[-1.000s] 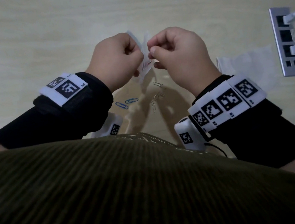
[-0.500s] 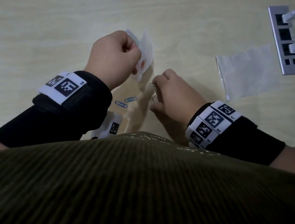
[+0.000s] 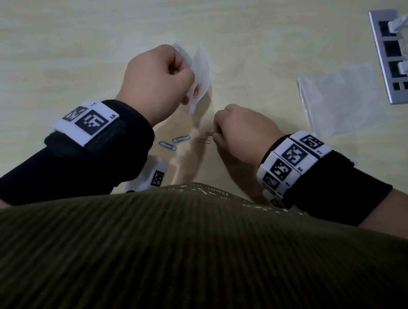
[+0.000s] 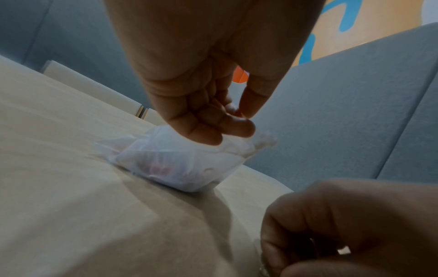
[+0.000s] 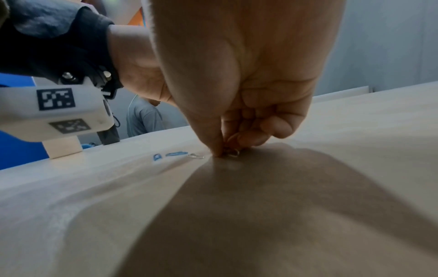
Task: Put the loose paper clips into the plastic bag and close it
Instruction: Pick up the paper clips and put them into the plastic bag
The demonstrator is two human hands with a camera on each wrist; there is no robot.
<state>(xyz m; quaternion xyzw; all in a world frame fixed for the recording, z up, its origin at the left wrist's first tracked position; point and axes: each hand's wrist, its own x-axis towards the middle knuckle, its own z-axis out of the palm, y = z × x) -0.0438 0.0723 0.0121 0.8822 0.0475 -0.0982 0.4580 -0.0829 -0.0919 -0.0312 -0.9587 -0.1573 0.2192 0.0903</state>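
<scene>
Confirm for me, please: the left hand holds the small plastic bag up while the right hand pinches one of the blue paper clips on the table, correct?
Not quite: the right hand pinches a silver paper clip, as the right wrist view shows. The blue paper clips lie untouched. The left hand does hold the plastic bag.

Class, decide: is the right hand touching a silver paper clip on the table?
Touching. The right wrist view shows the right hand with thumb and fingertips pinching a silver paper clip against the table.

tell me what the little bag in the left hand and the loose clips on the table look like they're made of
Small bag: thin translucent plastic film, probably; it crumples softly and reddish contents show through.
Blue clips: bent wire with a blue coating, likely plastic or paint.
Silvery clip: apparently bare metal wire with a dull sheen.
Table: pale wood-grain top, possibly laminate.
</scene>
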